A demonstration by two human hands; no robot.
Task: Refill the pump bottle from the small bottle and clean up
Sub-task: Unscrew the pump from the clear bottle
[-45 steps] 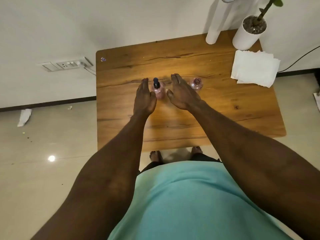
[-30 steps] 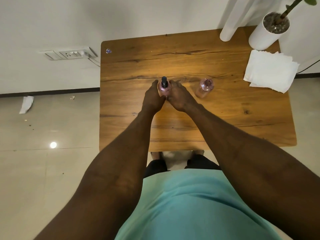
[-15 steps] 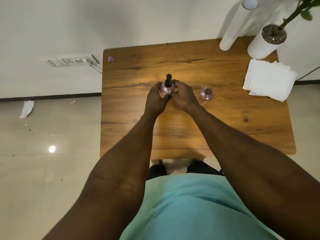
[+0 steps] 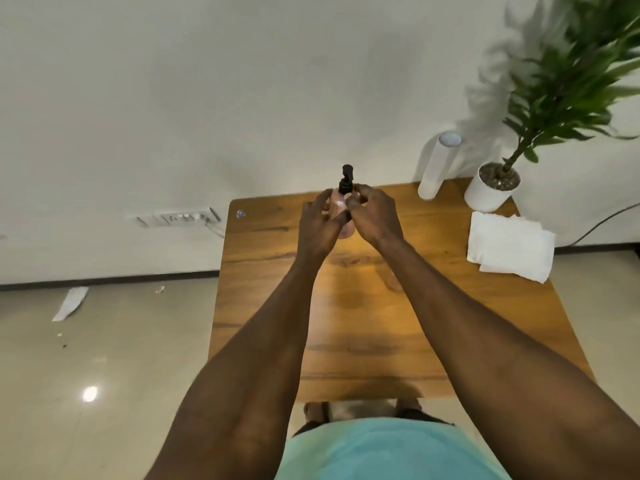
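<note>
A pink pump bottle [image 4: 337, 203] with a black pump head is held up over the far part of the wooden table [image 4: 349, 327]. My left hand [image 4: 317, 228] grips its body from the left. My right hand [image 4: 375, 216] curls round it from the right, with fingertips at the black collar under the pump. The small bottle [image 4: 393, 283] shows only as a faint clear shape on the table beside my right forearm, mostly hidden by the arm.
A stack of white napkins [image 4: 509, 245] lies at the table's right edge. Behind it stand a potted plant [image 4: 490, 190] and a white cylinder [image 4: 436, 168]. A tiny shiny object [image 4: 241, 213] sits at the far left corner. A wall socket [image 4: 176, 218] is left of the table.
Both hands closed round the pump bottle and lifted it off the table. The head tilted up, so the wall and plant fill more of the view.
</note>
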